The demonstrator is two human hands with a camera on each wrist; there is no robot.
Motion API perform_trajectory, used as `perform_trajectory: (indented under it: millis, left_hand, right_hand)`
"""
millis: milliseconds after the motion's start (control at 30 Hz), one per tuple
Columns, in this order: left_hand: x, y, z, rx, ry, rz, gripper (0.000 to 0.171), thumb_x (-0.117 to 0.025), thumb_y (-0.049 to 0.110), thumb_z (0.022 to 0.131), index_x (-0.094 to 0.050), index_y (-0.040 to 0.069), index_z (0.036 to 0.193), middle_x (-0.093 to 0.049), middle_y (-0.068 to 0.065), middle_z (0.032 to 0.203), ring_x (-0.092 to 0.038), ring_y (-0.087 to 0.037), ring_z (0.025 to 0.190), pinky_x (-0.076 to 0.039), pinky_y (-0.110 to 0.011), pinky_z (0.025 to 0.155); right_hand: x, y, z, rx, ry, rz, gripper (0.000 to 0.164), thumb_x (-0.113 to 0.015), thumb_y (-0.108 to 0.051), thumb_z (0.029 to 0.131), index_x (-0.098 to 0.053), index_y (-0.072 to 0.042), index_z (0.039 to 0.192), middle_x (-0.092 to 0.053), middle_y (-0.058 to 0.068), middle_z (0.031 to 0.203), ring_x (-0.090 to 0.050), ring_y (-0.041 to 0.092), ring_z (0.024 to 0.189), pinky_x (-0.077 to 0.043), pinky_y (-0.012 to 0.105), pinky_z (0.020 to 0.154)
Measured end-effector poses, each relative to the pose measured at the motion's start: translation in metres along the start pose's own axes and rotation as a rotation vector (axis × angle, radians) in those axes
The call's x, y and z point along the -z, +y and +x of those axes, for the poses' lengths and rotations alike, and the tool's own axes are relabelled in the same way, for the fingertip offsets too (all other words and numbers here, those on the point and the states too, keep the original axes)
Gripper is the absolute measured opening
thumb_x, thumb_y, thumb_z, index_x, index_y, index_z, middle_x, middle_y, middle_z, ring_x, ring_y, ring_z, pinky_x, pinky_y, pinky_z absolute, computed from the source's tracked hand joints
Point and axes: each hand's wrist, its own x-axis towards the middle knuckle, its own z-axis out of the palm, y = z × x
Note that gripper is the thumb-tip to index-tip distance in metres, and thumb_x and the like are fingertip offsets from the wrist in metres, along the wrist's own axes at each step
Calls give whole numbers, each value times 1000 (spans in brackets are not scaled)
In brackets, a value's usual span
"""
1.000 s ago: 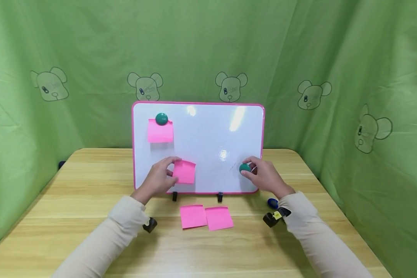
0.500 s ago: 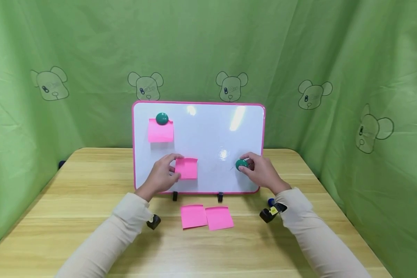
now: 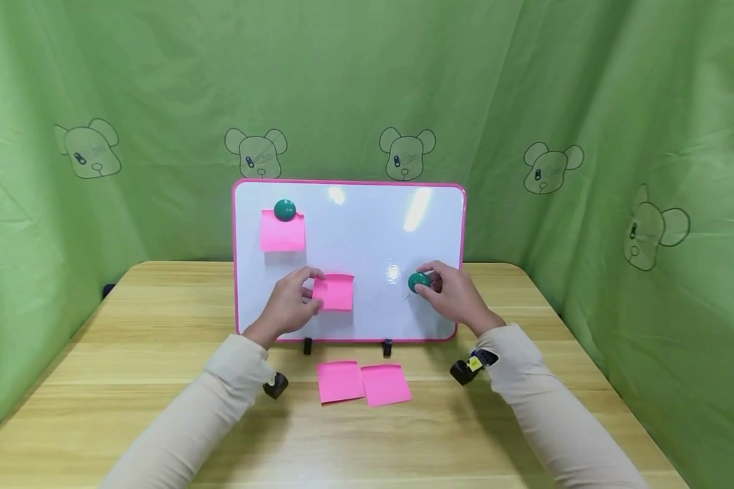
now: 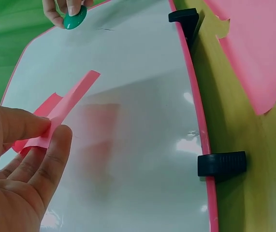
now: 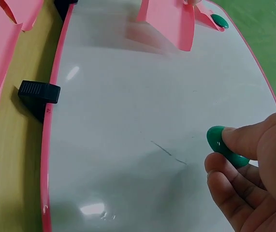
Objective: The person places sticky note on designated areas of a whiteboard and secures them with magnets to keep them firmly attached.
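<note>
My left hand [image 3: 287, 303] pinches a pink sticky note [image 3: 335, 293] by its left edge, in front of the whiteboard [image 3: 367, 238]. In the left wrist view that note [image 4: 63, 108] stands off the board, with a blurred reflection behind it. Between thumb and fingers my right hand [image 3: 455, 293] holds a round green magnet [image 3: 418, 282] before the board's right part; the right wrist view shows this magnet [image 5: 223, 145] held clear of the surface. Another green magnet [image 3: 285, 210] pins a pink note [image 3: 283, 234] at the board's upper left.
Two more pink notes, a left one [image 3: 340, 382] and a right one [image 3: 386, 385], lie on the wooden table [image 3: 355, 448] before the board. Black clip feet [image 3: 308, 346] support its pink-framed lower edge. A green curtain [image 3: 342, 81] hangs behind.
My left hand has carried the pink note a little up and to the right. My right hand has brought the green magnet up and to the left, so the two are closer together.
</note>
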Motion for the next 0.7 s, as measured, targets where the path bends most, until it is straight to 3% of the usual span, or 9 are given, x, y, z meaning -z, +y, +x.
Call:
perform_trajectory:
  millis: [300,700]
  left_hand:
    - [-5,5,8,3,6,3,46,-67,-3,85,-54,8,128,-52,-11,130,-66,-20,87,-57,-30,67]
    - [-13,7,20,-58,61,7,52,-67,-4,84,-53,8,133,-52,-13,130,-65,-24,92,-57,-29,66]
  right_hand:
    - [-1,-6,9,5,22,-1,29,-70,-13,89,-62,-3,115,-65,10,87,-58,22,77,-49,34,66]
    - [-5,-13,21,-3,42,23,27,-68,-14,91,-60,-3,115,-67,13,95,-59,24,80,-49,35,70]
